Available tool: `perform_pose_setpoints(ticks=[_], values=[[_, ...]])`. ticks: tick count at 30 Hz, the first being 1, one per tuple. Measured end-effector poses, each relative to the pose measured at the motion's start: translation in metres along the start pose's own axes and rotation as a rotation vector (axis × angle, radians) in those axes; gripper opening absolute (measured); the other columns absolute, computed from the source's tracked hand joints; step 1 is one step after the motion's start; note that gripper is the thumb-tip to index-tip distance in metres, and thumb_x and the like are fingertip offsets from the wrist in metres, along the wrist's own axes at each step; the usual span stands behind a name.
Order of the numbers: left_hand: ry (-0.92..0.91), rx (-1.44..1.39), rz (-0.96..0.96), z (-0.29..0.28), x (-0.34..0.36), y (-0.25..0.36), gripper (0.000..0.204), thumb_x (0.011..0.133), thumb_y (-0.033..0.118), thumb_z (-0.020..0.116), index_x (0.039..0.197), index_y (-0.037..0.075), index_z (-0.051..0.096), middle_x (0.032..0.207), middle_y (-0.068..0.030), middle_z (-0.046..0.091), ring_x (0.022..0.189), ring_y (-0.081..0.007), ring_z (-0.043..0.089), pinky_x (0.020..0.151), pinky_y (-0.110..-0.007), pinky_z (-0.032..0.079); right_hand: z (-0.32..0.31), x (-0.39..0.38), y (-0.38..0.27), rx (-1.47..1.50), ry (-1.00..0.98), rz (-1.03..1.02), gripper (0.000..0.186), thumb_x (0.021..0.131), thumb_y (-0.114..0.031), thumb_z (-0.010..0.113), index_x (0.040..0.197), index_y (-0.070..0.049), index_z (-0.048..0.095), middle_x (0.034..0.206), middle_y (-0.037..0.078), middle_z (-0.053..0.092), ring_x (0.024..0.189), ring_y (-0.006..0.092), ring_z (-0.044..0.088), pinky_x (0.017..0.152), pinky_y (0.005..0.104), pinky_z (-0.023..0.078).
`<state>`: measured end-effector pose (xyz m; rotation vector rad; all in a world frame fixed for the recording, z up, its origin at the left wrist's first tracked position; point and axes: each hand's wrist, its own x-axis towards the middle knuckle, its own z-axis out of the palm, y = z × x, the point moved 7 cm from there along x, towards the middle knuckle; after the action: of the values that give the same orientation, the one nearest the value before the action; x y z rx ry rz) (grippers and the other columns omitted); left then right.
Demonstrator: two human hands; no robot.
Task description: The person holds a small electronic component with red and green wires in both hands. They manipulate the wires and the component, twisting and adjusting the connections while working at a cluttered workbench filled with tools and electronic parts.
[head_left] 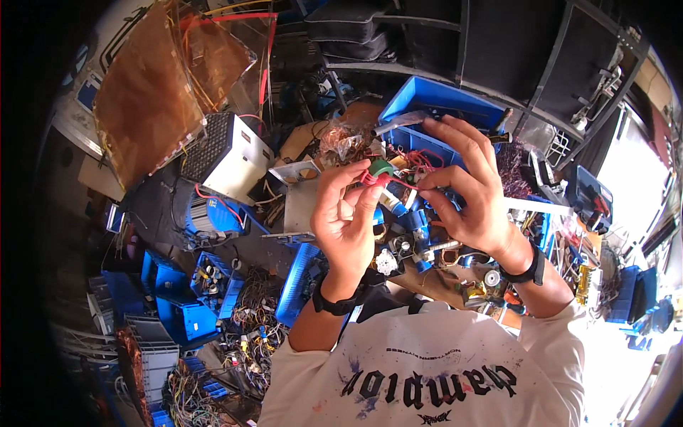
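Note:
Between the thumb and index finger of my left hand (pixel 343 220) sits a small green ring (pixel 382 167), like a toroid core. Turns of red wire (pixel 374 179) wrap around one side of it. A length of that wire runs over to my right hand (pixel 469 196), where thumb and index finger pinch it; the other fingers stay raised. Both hands are held above a cluttered bench. Below them lie blue and white cylindrical parts (pixel 420 229) and a white lumpy piece (pixel 386 262).
A blue bin (pixel 445 96) stands beyond my right hand, near loose red wires (pixel 420 160). To the left are a white metal box (pixel 238 160) and a blue round device (pixel 212 213). Small blue bins (pixel 186 320) and tangled cables (pixel 252 327) lie at lower left.

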<state>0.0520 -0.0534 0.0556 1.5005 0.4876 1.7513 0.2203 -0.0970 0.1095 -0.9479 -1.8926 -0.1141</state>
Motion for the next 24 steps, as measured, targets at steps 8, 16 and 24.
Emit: perform_pose_setpoints(ticks=[8, 16, 24], values=[[-0.069, 0.152, 0.051, 0.011, -0.008, 0.007, 0.027, 0.084, -0.01, 0.066, 0.111, -0.006, 0.061, 0.108, -0.01, 0.055, 0.098, -0.0171, 0.061, 0.086, -0.028, 0.053, 0.003, -0.003, 0.002, 0.031, -0.057, 0.117, 0.012, 0.073, -0.006, 0.074, 0.081, -0.007, 0.065, 0.075, 0.004, 0.063, 0.076, 0.0244, 0.062, 0.073, 0.0353, 0.046], [-0.104, 0.172, 0.177, 0.016, -0.013, 0.013, 0.022, 0.083, -0.007, 0.067, 0.105, -0.003, 0.064, 0.105, -0.0149, 0.063, 0.09, -0.0201, 0.062, 0.078, -0.029, 0.051, 0.012, -0.012, 0.009, 0.513, -0.009, 0.652, 0.02, 0.079, -0.007, 0.076, 0.096, -0.003, 0.065, 0.079, 0.009, 0.069, 0.072, 0.0153, 0.066, 0.066, 0.0298, 0.052], [-0.253, 0.164, 0.143, 0.018, -0.01, 0.02, 0.024, 0.081, -0.007, 0.069, 0.104, -0.002, 0.065, 0.101, -0.0129, 0.065, 0.089, -0.0215, 0.063, 0.079, -0.03, 0.051, 0.028, -0.012, 0.021, 0.859, -0.393, 0.611, 0.031, 0.082, -0.007, 0.075, 0.109, -0.002, 0.062, 0.079, 0.003, 0.067, 0.074, 0.0075, 0.062, 0.068, 0.0248, 0.05]])
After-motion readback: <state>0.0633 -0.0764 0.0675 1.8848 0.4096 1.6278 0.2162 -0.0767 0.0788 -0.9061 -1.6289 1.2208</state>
